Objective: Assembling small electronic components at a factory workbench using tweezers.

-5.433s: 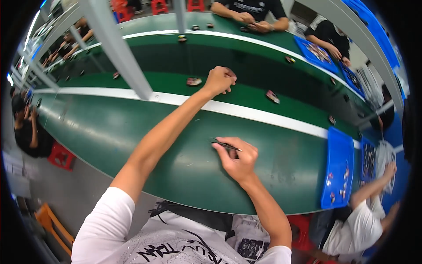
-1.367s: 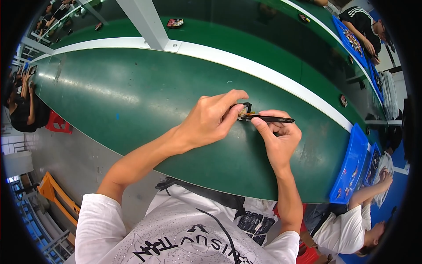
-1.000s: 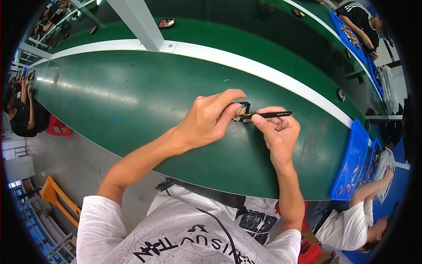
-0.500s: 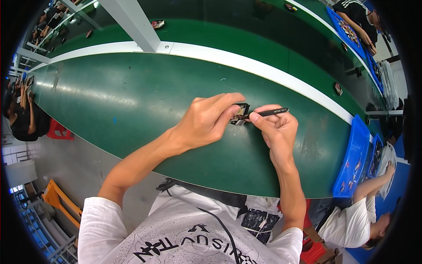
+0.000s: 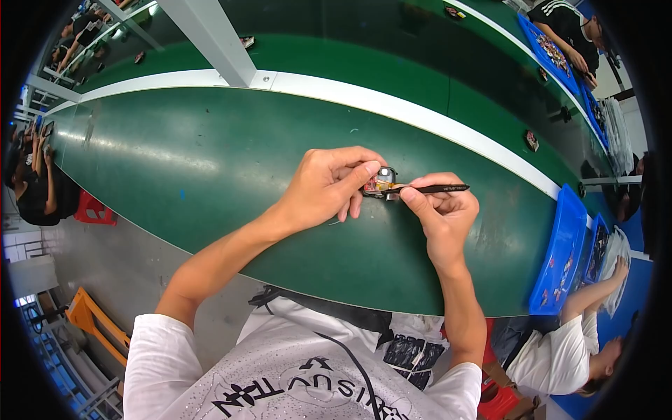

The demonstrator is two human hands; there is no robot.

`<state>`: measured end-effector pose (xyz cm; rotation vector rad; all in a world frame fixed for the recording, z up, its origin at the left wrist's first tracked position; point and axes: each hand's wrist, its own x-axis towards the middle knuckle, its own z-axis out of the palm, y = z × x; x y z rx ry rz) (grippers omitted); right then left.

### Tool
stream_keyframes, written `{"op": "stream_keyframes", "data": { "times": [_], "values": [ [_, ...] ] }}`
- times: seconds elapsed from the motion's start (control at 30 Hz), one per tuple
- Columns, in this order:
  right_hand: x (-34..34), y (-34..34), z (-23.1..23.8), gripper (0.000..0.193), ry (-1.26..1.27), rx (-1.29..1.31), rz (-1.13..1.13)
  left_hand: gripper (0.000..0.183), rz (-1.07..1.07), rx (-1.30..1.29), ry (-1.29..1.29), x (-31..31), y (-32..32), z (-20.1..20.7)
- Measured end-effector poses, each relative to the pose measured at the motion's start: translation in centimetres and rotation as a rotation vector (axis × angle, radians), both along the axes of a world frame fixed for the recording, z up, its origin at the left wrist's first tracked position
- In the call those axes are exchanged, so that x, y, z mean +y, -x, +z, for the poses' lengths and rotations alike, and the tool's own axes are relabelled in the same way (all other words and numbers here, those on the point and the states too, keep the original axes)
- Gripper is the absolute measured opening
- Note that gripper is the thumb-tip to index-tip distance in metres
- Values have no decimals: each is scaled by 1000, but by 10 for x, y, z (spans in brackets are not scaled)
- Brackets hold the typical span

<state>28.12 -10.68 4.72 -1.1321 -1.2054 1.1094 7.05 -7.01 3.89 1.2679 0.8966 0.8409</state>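
Over the green bench, my left hand (image 5: 318, 187) pinches a small black square electronic device (image 5: 383, 183) between thumb and fingers. Red and yellow parts show inside its uncovered case, with a pale round spot near the top. My right hand (image 5: 448, 213) is closed around slim black tweezers (image 5: 444, 188), held almost level. Their tip reaches the device's lower right side; whether it grips any part is too small to tell. My left fingers cover the device's left edge.
The green bench (image 5: 231, 140) ends at a white rail (image 5: 329, 91), beyond which a green belt carries small devices (image 5: 532, 140). A grey post (image 5: 210, 38) rises at the rail. To the right stands a blue tray (image 5: 560, 259) with small parts. Co-workers sit at both sides.
The device has been turned so its inside shows more openly. My right hand and the tweezers have shifted slightly right and down. The devices on the belt have moved left.
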Motion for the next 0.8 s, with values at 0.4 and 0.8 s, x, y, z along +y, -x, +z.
{"op": "stream_keyframes", "data": {
  "times": [0.4, 0.8],
  "values": [
    [-2, 6, -5, 12, -457, -320, -73, 33, -7, -116, 30, 0, -2, -2],
    [-4, 7, -4, 11, -406, -321, -91, 29, 41, -112, -11, -2, -2, 2]
  ]
}}
